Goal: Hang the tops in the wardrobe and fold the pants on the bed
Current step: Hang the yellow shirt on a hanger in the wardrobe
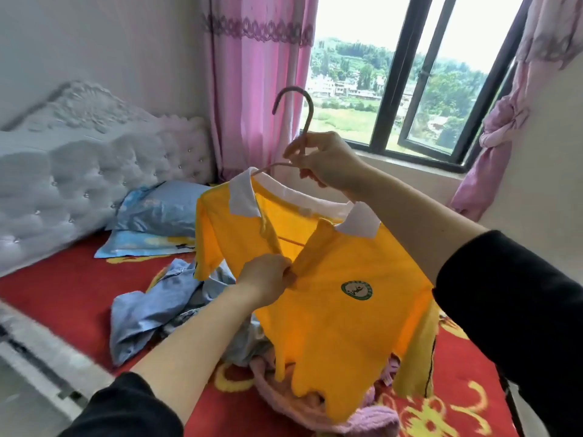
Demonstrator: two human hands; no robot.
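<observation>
Red bed (56, 291) holds loose clothes (151, 310). Right hand (326, 162) fingers clamp the pink hanger (307, 116); left hand (268, 279) fingers pinch the yellow shirt (331, 329) hung on it

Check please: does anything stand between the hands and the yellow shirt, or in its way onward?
Nothing visible does. The right hand grips the pink hanger below its hook; the left hand pinches the yellow shirt at its front opening. The wardrobe is out of view, so that path cannot be judged.
</observation>
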